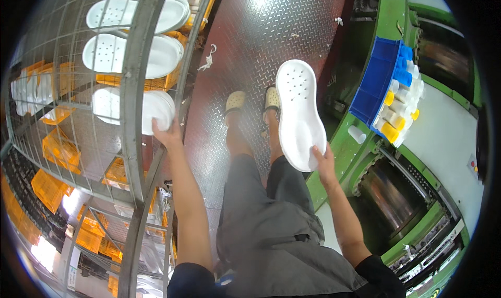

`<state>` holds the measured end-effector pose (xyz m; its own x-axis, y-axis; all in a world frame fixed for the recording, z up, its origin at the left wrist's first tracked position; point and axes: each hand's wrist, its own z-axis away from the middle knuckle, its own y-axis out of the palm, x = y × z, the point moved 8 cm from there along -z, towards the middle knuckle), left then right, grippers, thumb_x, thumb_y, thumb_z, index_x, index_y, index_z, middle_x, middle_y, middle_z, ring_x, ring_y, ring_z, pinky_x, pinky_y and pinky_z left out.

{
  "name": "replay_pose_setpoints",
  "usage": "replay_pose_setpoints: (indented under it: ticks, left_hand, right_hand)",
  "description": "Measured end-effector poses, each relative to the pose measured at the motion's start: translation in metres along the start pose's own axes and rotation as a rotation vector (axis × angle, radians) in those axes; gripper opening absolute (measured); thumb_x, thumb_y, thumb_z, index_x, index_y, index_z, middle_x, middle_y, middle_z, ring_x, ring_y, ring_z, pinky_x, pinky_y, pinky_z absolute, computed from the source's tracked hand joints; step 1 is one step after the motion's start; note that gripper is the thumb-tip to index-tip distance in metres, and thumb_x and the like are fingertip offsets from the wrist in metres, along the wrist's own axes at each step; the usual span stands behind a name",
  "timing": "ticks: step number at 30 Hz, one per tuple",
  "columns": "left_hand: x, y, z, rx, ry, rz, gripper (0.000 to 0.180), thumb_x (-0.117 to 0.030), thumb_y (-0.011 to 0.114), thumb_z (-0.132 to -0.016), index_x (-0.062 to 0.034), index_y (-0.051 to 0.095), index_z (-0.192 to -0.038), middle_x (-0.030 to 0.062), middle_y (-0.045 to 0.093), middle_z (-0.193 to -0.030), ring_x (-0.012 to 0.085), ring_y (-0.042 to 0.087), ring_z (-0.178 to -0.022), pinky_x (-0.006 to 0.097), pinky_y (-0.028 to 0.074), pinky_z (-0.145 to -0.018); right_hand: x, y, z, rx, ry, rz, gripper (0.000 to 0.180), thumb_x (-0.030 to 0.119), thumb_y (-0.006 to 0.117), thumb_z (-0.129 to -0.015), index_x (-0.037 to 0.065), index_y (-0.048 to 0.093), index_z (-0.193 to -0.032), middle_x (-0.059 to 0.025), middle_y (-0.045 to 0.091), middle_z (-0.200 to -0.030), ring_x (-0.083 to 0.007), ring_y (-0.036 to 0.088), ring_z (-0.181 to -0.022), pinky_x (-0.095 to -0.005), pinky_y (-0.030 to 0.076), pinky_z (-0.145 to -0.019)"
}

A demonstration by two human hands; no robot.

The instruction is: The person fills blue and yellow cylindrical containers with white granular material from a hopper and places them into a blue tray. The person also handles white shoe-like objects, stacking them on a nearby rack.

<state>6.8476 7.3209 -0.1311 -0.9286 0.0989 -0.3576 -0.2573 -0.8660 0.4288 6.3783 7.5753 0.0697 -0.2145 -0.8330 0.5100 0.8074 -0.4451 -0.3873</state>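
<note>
My right hand (323, 165) grips the heel end of a white perforated foam shoe sole (298, 112), held over the floor beside the green machine. My left hand (166, 135) reaches to the wire rack (134, 89) and holds the edge of another white sole (151, 109) lying on a rack shelf. More white soles (112, 52) lie on the shelves above it. My feet in beige clogs (236, 102) stand on the metal floor.
A diamond-plate walkway (261, 37) runs between the rack and a green machine (365, 162). A blue bin (378, 81) with white and yellow cylinders sits on the machine. Orange crates (57, 152) are stacked below left.
</note>
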Motion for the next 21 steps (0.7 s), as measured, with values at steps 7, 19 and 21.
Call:
replay_pose_setpoints:
  ticks: [7,19,21]
  left_hand:
    - [0.035,0.009,0.123,0.100,-0.070,-0.065,0.068,-0.022,0.063,-0.089,-0.0048,0.036,-0.150,0.0202,0.039,-0.152,0.0444,0.037,-0.139,0.069,0.036,-0.112]
    - [0.054,-0.031,0.348,0.038,-0.034,-0.744,0.062,-0.005,0.065,-0.088,0.0051,0.041,-0.144,0.0213,0.055,-0.135,0.0336,0.057,-0.122,0.045,0.046,-0.104]
    - [0.055,-0.016,0.382,0.132,0.076,-0.967,0.065,-0.003,0.067,-0.086,0.0052,0.041,-0.144,0.0213,0.056,-0.133,0.0328,0.059,-0.119,0.043,0.047,-0.102]
  right_hand:
    - [0.031,0.034,0.040,0.199,-0.164,-0.371,0.043,0.012,0.061,-0.100,-0.001,0.050,-0.139,-0.0093,0.064,-0.124,-0.0159,0.061,-0.109,-0.0311,0.048,-0.097]
    - [0.065,0.002,0.112,0.655,0.013,-0.484,0.057,0.019,0.069,-0.095,-0.005,0.044,-0.141,-0.0139,0.061,-0.131,-0.0225,0.061,-0.117,-0.0394,0.050,-0.101]
    - [0.071,-0.002,0.134,0.697,-0.025,-0.452,0.059,0.018,0.071,-0.094,-0.005,0.044,-0.141,-0.0138,0.061,-0.131,-0.0225,0.061,-0.117,-0.0393,0.049,-0.102]
